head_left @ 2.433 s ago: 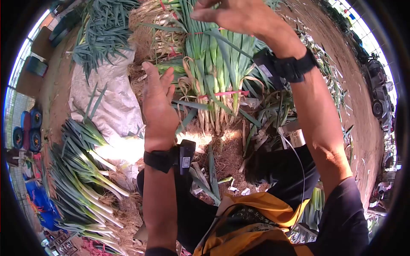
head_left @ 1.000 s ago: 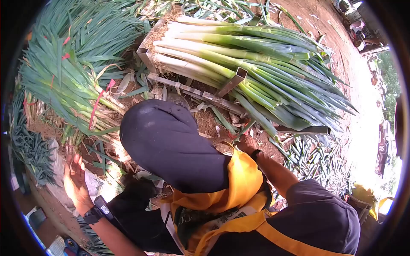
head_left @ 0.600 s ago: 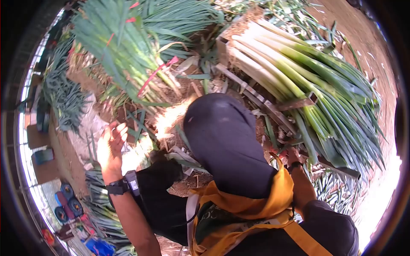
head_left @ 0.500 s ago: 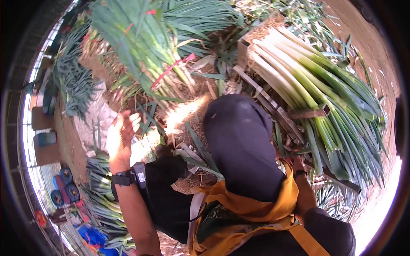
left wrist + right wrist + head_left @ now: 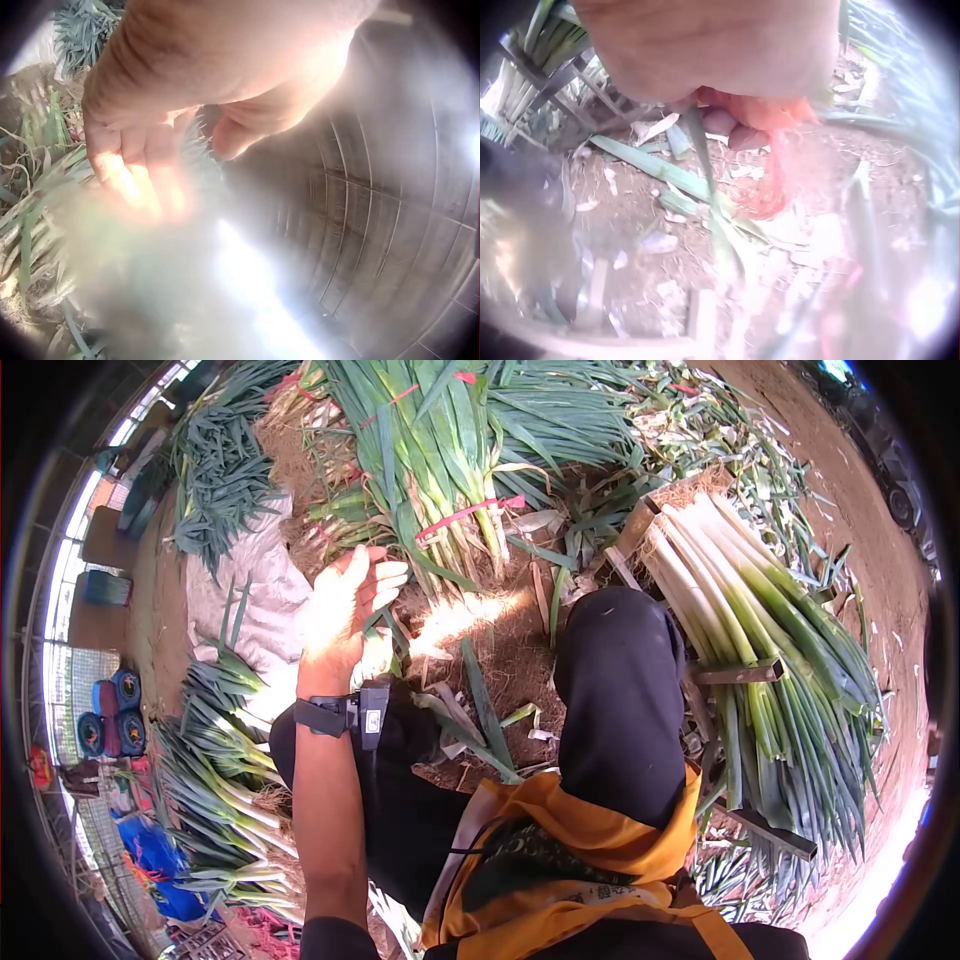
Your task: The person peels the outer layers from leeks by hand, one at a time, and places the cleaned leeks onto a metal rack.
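My left hand (image 5: 372, 578) is stretched forward with straight fingers and holds nothing. Its fingertips are at the lower edge of a big bundle of uncleaned leeks (image 5: 440, 460) bound by a red tie (image 5: 470, 513). The left wrist view is full of glare; the left hand (image 5: 150, 169) hangs there loosely, bare. In the head view my right hand is hidden behind my knee (image 5: 620, 690). The right wrist view has the right hand (image 5: 731, 124) low over the soil, gripping a bunch of red-orange ties (image 5: 771, 184) that dangle from it.
Cleaned leeks (image 5: 770, 640) lie stacked in a metal frame (image 5: 742, 672) at my right. More leeks (image 5: 215, 760) are heaped at my left beside a white sack (image 5: 250, 585). Dark green tops (image 5: 215, 460) lie at the back left. Leaf scraps (image 5: 652, 169) litter the dirt.
My view has swung back to the left. The left hand has moved up and forward to the tied bundle. The right hand, raised at first, has dropped out of the head view.
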`<action>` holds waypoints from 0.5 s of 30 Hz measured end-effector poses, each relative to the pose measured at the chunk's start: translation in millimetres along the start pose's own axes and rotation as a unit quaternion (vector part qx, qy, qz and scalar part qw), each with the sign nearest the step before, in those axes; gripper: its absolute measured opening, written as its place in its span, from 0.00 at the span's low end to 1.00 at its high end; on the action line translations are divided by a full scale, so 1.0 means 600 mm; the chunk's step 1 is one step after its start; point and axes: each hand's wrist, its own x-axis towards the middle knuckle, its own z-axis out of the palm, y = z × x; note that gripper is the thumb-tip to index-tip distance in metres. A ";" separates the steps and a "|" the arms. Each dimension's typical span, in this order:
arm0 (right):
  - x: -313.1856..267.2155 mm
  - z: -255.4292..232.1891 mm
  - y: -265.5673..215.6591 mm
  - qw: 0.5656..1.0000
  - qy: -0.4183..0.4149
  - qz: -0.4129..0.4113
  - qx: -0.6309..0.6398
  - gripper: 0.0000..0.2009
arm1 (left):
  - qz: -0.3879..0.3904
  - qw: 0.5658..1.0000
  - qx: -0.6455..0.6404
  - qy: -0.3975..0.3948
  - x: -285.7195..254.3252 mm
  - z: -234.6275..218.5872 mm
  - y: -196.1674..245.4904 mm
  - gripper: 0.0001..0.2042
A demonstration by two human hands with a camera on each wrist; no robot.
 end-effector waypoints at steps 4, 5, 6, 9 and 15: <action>-0.045 0.043 -0.098 0.992 -0.061 -0.083 -0.066 0.13 | 0.025 0.999 -0.034 -0.022 -0.007 -0.008 0.011 0.23; -0.049 0.055 -0.123 0.989 -0.074 -0.105 -0.080 0.13 | 0.026 0.998 -0.043 -0.027 -0.011 -0.009 0.014 0.23; -0.052 0.065 -0.144 0.984 -0.086 -0.125 -0.095 0.13 | 0.039 0.998 -0.042 -0.023 -0.015 -0.008 0.017 0.25; -0.055 0.098 -0.206 0.968 -0.120 -0.180 -0.131 0.13 | 0.037 0.995 -0.089 -0.029 -0.021 -0.018 0.026 0.18; -0.040 0.134 -0.262 0.948 -0.146 -0.222 -0.176 0.12 | 0.037 0.996 -0.078 -0.010 -0.029 -0.017 0.045 0.19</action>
